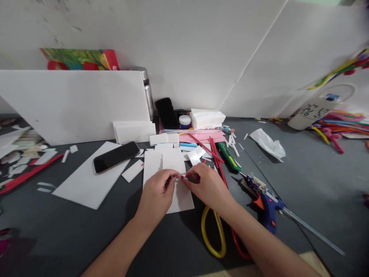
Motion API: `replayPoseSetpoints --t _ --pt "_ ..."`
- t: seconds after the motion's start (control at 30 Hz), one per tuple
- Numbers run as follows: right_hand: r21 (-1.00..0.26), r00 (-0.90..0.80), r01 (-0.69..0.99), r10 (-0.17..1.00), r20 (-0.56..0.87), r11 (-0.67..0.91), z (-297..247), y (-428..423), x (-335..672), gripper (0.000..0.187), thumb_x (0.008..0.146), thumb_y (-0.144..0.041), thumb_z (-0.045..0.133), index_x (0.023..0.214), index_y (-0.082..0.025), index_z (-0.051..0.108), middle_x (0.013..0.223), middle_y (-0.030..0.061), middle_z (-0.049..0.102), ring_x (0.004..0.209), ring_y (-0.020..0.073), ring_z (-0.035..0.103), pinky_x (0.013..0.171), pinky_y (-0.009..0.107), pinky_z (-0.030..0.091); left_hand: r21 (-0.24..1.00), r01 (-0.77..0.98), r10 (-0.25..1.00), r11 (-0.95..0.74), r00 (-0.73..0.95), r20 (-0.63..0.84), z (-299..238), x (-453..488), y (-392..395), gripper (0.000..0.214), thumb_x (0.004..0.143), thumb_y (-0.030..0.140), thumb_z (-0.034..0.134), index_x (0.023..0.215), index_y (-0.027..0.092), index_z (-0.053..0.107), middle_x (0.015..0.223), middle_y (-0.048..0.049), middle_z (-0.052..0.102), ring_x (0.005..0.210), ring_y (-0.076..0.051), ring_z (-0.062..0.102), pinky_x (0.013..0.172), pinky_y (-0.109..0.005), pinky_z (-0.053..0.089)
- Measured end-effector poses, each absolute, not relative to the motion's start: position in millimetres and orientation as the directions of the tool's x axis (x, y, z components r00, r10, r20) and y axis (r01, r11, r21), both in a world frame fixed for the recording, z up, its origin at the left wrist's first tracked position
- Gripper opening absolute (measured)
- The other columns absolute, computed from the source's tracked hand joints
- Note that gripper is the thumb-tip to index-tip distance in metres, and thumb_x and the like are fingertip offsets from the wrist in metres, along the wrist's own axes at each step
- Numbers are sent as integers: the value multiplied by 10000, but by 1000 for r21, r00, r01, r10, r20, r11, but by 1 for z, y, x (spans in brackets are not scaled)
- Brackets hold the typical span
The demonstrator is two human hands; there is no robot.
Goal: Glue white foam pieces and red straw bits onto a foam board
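1. The left hand [160, 190] is pinching, thumb and forefinger together; what sits between them is too small to tell.
2. The right hand [206, 185] is clamping a tiny red piece [182, 177] at its fingertips, above smooth, flat white card [181, 202].
3. Crumpled white tissue [268, 144] is lying beyond a blue plastic glue gun [270, 211].
4. A squat, round jar [185, 121] is standing near a cylindrical metal flask [148, 96]; lids are hiding their contents.

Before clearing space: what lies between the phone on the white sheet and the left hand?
The head view shows a small white card, red-marked at one end, on the tabletop.
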State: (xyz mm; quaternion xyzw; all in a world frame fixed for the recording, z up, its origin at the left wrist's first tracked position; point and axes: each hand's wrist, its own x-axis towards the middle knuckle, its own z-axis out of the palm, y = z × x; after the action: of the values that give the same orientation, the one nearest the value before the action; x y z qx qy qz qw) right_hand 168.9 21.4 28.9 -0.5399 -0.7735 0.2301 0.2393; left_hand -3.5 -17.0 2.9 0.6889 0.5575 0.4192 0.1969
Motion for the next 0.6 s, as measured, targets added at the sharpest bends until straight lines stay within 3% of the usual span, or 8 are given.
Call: replayPoseSetpoints --t 0.4,0.6 --pt "-643 -352 660 916 192 388 28 19 167 117 845 -152 689 940 -204 734 845 19 599 693 144 571 594 250 414 699 655 933 -288 28 358 5 -1 -19 212 907 100 519 978 235 667 932 -10 748 843 -185 691 785 -311 531" --pt "-650 -354 651 914 198 393 25 19 167 91 836 -131 694 884 -194 740 824 20 594 687 148 580 601 253 428 688 666 931 -290 30 363 5 0 -19 222 891 82 525 984 228 663 915 -11 745 841 -189 694 785 -314 534"
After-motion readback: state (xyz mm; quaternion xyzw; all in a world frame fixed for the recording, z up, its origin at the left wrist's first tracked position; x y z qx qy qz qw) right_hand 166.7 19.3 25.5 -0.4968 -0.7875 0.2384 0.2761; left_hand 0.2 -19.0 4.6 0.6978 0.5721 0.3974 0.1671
